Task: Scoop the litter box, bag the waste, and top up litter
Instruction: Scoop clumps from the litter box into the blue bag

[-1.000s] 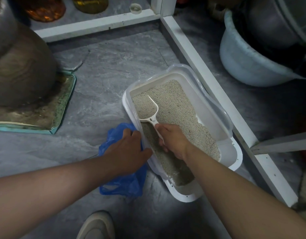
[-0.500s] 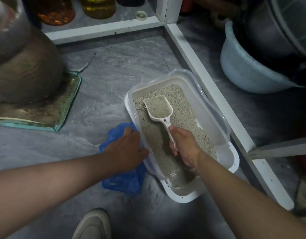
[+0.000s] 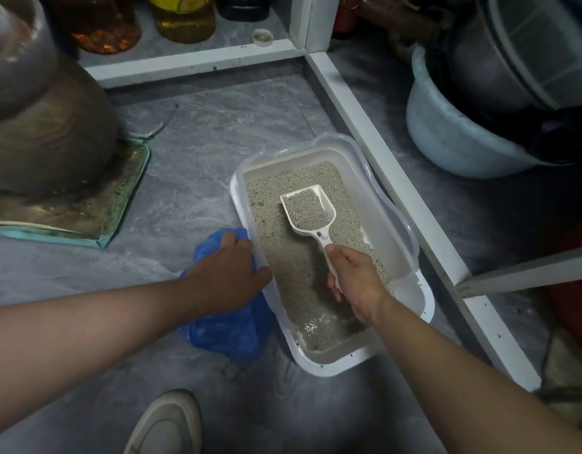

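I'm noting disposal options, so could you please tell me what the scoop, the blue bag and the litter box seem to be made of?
Scoop: likely rigid white plastic, smooth and matte, moulded in one piece.
Blue bag: thin plastic film, glossy, crumpled and slightly see-through.
Litter box: probably hard white plastic with a smooth rounded rim; the raised far guard looks translucent.
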The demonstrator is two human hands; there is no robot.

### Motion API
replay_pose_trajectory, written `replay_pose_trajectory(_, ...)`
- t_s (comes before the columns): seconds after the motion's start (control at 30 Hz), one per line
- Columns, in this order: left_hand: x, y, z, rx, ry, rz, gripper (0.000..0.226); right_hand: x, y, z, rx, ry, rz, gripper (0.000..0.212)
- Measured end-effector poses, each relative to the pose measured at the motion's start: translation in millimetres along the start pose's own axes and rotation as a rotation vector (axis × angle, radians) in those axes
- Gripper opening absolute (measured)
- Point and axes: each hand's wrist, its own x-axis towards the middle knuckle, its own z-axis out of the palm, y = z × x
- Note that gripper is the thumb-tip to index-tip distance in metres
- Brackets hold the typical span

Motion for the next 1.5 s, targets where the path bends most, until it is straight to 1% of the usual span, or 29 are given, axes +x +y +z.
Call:
replay_pose_trajectory(0.13, -3, -2, 1, -0.034, 0.037, 0.001, 0.062, -4, -2, -5, -0.008, 0.000, 0.009, 0.022)
replay_pose_trajectory(0.3, -8, -5, 1, -0.062, 0.053, -0.010, 0.069, -9, -10, -17, 0.011, 0.034, -0.025, 0.024)
replay_pose_trajectory(0.4, -12, -6, 2, -0.060, 0.072, -0.008, 0.069, -13, -9, -19, 0.012, 0.017, -0.025, 0.021)
replay_pose_trajectory(0.8, -25, -9, 5, -0.037, 0.093, -0.009, 0.062, -21, -9, -19, 0.000, 0.005, -0.052, 0.022)
replay_pose_trajectory(1.5, -35, -7, 5, -0.041, 0.081, -0.018, 0.064, -41, -10, -32, -0.025, 0.020, -0.039, 0.023)
